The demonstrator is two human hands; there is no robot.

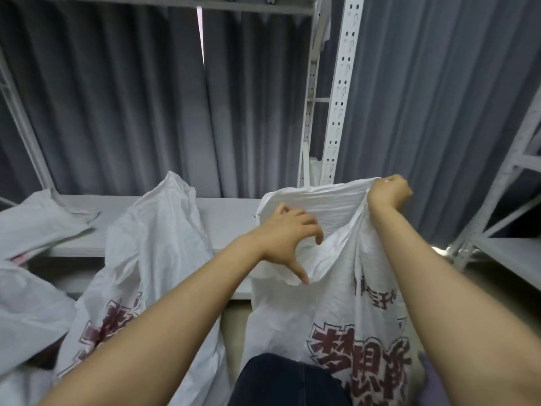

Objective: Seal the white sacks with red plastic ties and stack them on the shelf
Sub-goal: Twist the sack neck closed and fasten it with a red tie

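Gripping the top hem of the white sack (330, 297) in the clenched right hand (388, 191), sack body hanging below. Pressing the left hand (288, 232), thumb and fingers spread in a C, against the neck just below-left. Left of that hand, another sack (152, 247) against the shelf (228, 218).

Pleated grey curtains (117, 98) are drawn across the whole background, parted by a narrow bright slit (200, 33) near the top. A knee in dark blue trousers (281, 379) is seen at the lower edge, with purple fabric (433, 382) at bottom right.
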